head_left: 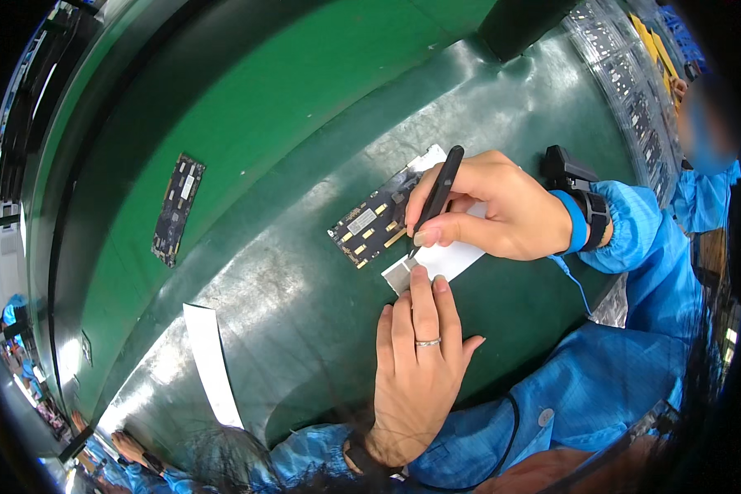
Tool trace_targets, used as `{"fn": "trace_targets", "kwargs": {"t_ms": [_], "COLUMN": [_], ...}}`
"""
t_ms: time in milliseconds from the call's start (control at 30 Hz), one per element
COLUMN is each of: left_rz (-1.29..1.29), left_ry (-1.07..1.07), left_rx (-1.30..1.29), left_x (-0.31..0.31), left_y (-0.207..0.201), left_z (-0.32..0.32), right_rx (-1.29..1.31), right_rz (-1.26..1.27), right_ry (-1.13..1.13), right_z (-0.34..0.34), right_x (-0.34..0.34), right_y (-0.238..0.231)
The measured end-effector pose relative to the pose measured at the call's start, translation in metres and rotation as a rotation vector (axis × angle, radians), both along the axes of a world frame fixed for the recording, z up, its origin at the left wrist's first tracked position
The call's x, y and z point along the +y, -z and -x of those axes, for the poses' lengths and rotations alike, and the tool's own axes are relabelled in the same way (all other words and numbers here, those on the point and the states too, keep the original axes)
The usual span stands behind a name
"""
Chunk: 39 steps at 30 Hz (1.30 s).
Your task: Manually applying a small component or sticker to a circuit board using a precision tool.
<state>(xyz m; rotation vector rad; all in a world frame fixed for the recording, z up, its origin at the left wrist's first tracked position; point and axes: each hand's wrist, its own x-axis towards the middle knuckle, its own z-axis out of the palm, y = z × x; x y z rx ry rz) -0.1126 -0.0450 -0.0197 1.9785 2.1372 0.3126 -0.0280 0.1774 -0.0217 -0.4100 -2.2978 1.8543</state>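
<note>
My right hand is closed around slim black tweezers. Their point rests at a small grey label area on the end of a white strip. My left hand lies flat, fingers stretched out, with its fingertips on the edge of that strip. Just beyond the strip is a black circuit board with gold pads and a pale label; my right hand hides part of its far end. A blue band and a black strap circle my right wrist.
A second circuit board lies on the green belt at left. Another white strip sits on the dark green table. Clear trays of small parts line the right side, near a person in blue. Another person's hand appears lower left.
</note>
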Motion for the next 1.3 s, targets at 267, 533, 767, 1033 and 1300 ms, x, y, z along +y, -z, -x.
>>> {"fn": "trace_targets", "kwargs": {"t_ms": [267,533,767,1033,1300], "left_rz": [-0.011,-0.024,-0.033,-0.086,-0.157], "left_ry": [0.004,0.003,0.029,-0.019,-0.087], "left_rx": [0.046,0.051,0.053,-0.004,-0.010], "left_x": [-0.004,-0.013,-0.018,-0.040,-0.022], "left_y": [0.008,0.007,0.006,0.001,0.007], "left_z": [-0.010,-0.009,-0.002,-0.016,-0.008], "right_rx": [0.081,0.047,-0.027,-0.001,0.003], "right_rz": [-0.052,-0.028,0.292,0.126,0.173], "right_ry": [0.013,-0.005,0.151,-0.017,0.006], "right_z": [-0.005,-0.002,-0.003,0.018,0.010], "right_x": [-0.004,-0.013,-0.024,-0.015,-0.020], "right_y": [0.011,0.006,-0.003,-0.006,0.000]}}
